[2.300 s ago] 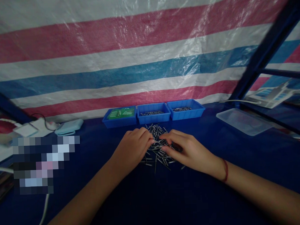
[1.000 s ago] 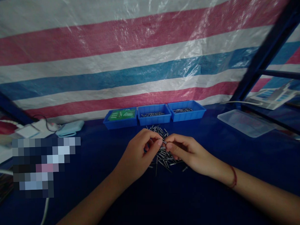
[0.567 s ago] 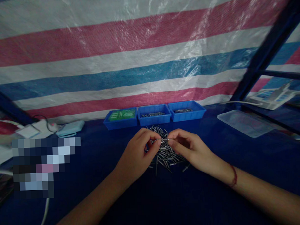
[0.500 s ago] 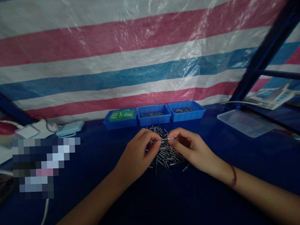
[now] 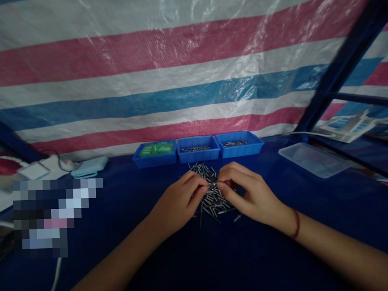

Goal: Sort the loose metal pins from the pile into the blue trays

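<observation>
Between thumb and forefinger, my left hand (image 5: 183, 199) pinches one end of a slim metal blind rivet (image 5: 212, 184). The other end is in the pinch of my right hand (image 5: 246, 190), which has a dark red cord round its wrist. The fingertips hide most of this rivet, which lies about level. Both hands are just above a loose pile of similar silvery rivets (image 5: 211, 204) on the blue tabletop (image 5: 198, 255).
Behind the pile, three blue bins stand in a row: the left bin (image 5: 154, 162) holds green packets, the middle bin (image 5: 199, 156) and right bin (image 5: 241, 150) hold metal pieces. A clear plastic lid (image 5: 313, 160) lies right; a light blue case (image 5: 89, 167) lies left.
Both hands have dropped slightly toward the pile. The right fingers have shifted along the rivet and now cover more of its end. The left hand still pinches it.
</observation>
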Demonstrator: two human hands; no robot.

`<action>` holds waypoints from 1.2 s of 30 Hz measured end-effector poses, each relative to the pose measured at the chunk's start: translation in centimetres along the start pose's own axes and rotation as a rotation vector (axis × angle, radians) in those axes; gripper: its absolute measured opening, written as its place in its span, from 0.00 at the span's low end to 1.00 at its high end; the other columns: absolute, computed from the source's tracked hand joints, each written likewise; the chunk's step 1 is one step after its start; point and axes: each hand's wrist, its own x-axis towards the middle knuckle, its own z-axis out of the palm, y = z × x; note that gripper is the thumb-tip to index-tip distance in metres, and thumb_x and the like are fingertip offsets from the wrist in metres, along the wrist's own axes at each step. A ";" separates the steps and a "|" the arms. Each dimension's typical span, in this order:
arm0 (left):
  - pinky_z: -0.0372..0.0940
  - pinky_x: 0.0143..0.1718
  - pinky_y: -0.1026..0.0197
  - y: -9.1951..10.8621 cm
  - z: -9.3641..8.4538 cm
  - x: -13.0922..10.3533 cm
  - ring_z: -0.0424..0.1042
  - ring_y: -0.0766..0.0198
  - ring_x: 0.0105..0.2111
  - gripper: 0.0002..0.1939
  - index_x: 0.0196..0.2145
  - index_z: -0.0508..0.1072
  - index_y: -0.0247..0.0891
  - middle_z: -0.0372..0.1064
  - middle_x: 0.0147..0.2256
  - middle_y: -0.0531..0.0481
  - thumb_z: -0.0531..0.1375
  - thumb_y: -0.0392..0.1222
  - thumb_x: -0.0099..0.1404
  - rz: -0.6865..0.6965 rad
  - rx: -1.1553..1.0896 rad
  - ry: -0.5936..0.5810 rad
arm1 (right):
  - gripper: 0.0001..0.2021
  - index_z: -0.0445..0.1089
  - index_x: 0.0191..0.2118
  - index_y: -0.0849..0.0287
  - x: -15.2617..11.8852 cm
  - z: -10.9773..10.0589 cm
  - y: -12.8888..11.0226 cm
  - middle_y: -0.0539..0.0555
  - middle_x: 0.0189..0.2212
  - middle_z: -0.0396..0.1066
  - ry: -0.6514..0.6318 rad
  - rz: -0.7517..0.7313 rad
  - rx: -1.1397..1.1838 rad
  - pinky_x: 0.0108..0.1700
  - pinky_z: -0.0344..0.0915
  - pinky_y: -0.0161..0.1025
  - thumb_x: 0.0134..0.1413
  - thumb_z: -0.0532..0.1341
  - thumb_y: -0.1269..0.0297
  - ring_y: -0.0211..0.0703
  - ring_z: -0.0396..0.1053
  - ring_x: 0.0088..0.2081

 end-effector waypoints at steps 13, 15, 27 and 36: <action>0.66 0.40 0.54 -0.3 0.5 -0.6 0.70 0.61 0.37 0.20 0.55 0.56 0.41 0.64 0.47 0.44 0.52 0.43 0.67 -0.091 0.021 -0.072 | 0.12 0.72 0.35 0.61 1.7 -4.1 8.7 0.56 0.29 0.69 0.433 0.264 -0.661 0.35 0.64 0.41 0.57 0.54 0.62 0.42 0.66 0.28; 0.66 0.41 0.53 -0.3 0.5 -0.7 0.70 0.59 0.39 0.19 0.55 0.57 0.41 0.65 0.48 0.44 0.52 0.42 0.67 -0.065 0.060 -0.097 | 0.14 0.73 0.38 0.62 1.3 -4.8 10.8 0.58 0.30 0.69 0.376 0.373 -0.740 0.35 0.64 0.42 0.55 0.55 0.59 0.45 0.67 0.28; 0.64 0.44 0.56 -1.0 -1.4 -0.3 0.69 0.60 0.41 0.13 0.45 0.68 0.37 0.68 0.42 0.47 0.49 0.33 0.65 -0.029 0.302 -0.167 | 0.11 0.72 0.38 0.62 0.8 -4.3 9.9 0.57 0.33 0.69 0.249 0.312 -0.681 0.36 0.66 0.41 0.53 0.55 0.64 0.41 0.66 0.26; 0.63 0.40 0.59 -2.9 -2.6 -0.5 0.70 0.61 0.36 0.11 0.40 0.71 0.39 0.68 0.39 0.48 0.52 0.34 0.62 -0.045 0.267 -0.311 | 0.09 0.70 0.40 0.61 0.6 -1.9 5.3 0.57 0.37 0.70 -0.058 0.112 -0.352 0.33 0.67 0.39 0.56 0.54 0.67 0.41 0.69 0.32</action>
